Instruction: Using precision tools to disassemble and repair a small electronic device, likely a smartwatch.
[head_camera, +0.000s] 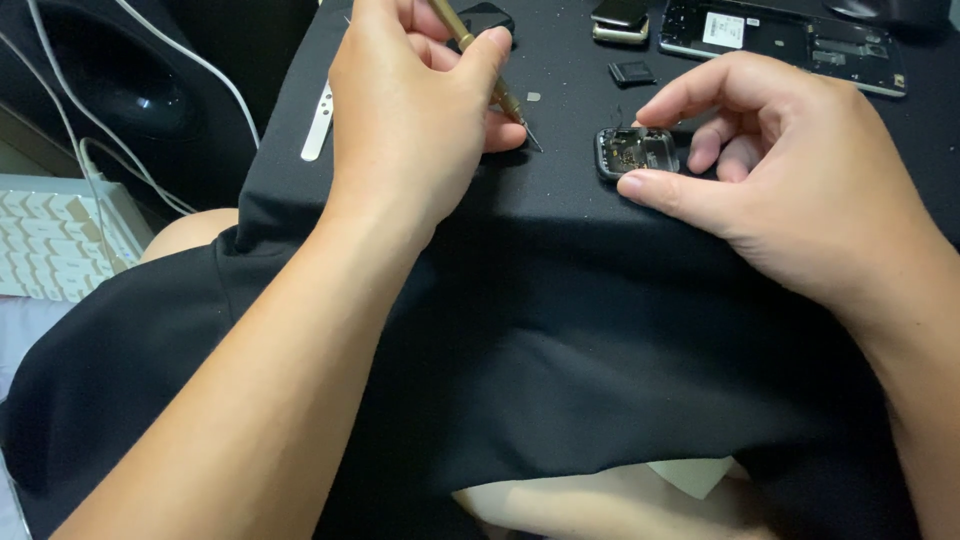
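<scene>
I'm looking down on a black cloth (560, 330) draped over the work surface and the lap; the left hand (410, 110) sits at the far left of it, fingers curled tight round a slim brass-coloured screwdriver (487, 75), thumb and forefinger pinching the shaft, tip angled down to the right and hanging just short of the opened smartwatch case (637, 151); whether the tip meets the cloth I can't tell; the right hand (790, 170) comes in from the right, thumb pressed on the near edge of the case, forefinger arched over its far side, so the case is steadied between them, fingers only partly closed; the case lies flat on the cloth between the two hands, its inner parts facing up; farther off, a small dark square part (631, 72), an opened phone body (785, 40) at far right, a thin silver strip (318, 125) to the left; white cables (150, 120) and a pale keyboard (55, 235) off the left edge
</scene>
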